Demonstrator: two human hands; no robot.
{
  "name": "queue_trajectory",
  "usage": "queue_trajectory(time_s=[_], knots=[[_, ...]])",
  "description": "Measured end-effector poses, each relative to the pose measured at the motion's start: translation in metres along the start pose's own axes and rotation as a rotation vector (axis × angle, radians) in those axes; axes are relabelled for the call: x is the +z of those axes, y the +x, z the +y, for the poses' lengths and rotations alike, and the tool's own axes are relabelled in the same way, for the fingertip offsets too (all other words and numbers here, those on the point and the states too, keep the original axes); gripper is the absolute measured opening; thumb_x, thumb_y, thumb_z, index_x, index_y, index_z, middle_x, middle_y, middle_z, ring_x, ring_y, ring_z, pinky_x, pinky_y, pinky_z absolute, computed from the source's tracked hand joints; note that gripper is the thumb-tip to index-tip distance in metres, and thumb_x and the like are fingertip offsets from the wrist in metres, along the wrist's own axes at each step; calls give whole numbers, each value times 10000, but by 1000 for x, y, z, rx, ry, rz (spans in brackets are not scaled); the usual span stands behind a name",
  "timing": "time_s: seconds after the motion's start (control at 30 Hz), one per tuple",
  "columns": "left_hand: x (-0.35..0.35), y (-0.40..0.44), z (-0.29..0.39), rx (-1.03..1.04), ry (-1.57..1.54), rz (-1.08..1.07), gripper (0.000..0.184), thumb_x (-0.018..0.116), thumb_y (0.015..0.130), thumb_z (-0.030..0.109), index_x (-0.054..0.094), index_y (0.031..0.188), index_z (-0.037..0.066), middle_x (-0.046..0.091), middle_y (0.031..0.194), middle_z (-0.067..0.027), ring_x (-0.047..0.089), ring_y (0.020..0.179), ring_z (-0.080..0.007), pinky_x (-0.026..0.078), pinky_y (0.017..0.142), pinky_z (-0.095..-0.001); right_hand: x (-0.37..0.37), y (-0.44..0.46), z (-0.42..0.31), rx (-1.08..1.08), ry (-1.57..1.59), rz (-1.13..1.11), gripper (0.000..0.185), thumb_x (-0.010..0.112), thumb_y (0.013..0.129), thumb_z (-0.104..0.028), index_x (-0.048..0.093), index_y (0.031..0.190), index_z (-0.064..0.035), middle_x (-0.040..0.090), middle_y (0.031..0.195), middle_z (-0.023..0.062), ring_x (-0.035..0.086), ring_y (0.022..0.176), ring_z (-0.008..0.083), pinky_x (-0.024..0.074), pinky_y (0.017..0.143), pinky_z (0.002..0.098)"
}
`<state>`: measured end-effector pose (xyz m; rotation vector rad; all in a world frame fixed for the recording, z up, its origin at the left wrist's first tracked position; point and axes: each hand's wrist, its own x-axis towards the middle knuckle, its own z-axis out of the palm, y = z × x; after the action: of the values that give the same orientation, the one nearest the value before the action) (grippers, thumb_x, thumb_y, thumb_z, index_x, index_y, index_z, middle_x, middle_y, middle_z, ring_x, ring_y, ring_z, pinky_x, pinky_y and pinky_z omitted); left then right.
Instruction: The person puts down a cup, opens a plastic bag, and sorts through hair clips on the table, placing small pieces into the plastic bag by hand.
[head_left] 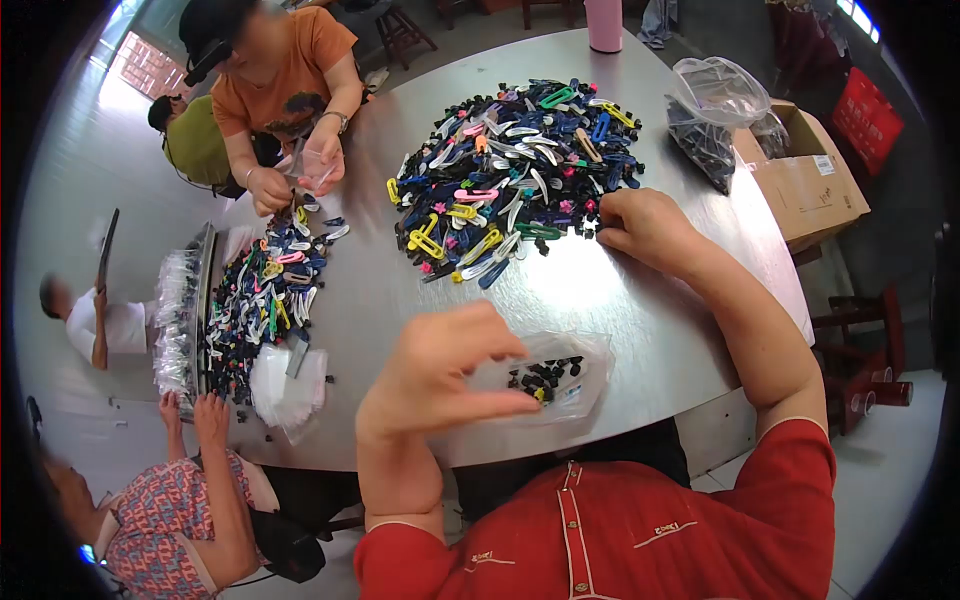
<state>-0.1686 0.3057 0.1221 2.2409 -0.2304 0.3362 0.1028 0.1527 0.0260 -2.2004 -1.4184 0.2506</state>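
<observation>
A big heap of hair clips in many colours (520, 170) lies on the metal table. At its right edge, my right hand (645, 228) has its fingers pressed together beside small dark and white pieces; whatever is between the fingertips is hidden. Nearer my body is a clear plastic bag (590, 385), with small black clips (545, 378) and a bit of yellow showing inside it. My left hand (445, 368) is over the bag's left side, thumb and fingers apart, with nothing visible between them.
A co-worker (285, 90) handles a clear bag at a second clip pile (265, 300). Another co-worker's hands (210, 420) touch a rack of clear bags (178, 320). Stacked bags (285, 390), a pink cup (604, 25), a bag of black pieces (705, 130) and a carton (810, 185) stand around.
</observation>
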Motion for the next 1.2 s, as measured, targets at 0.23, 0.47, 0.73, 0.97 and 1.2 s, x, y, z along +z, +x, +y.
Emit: queue_trajectory(time_s=[0.23,0.47,0.73,0.97,1.2], knots=[[-10,-9,-79,-479,182,315,148,702,825,36,696,968,-2,647,849,-78,619,703,-189,485,651,-313,1,1,1,18,28,-14,163,721,794,-152,672,886,-26,695,817,160,678,774,365,521,697,448],[5,-13,-118,-524,410,216,119,694,828,85,697,922,13,663,881,-131,658,776,-310,518,713,-390,-1,0,-2,31,11,-18,167,730,794,-154,677,893,-30,700,830,157,684,788,364,527,710,449],[-34,-35,-142,-618,264,672,116,672,840,64,650,927,-9,658,851,-77,614,730,-141,495,665,-303,-1,-1,0,1,-30,-11,171,732,789,-154,670,884,-25,678,843,164,667,813,367,516,728,456],[-17,-30,-154,-660,277,413,132,716,821,87,666,896,-10,671,827,-130,640,722,-225,509,676,-347,-40,-19,-48,-335,495,226,162,729,845,-3,691,1002,5,671,894,101,643,727,202,523,676,296],[-16,-31,-156,-640,364,419,117,700,811,70,669,896,-6,677,817,-150,655,715,-261,513,670,-371,-43,-57,-121,-877,287,70,219,787,767,-101,698,968,-93,706,1007,62,680,851,270,550,756,386]])
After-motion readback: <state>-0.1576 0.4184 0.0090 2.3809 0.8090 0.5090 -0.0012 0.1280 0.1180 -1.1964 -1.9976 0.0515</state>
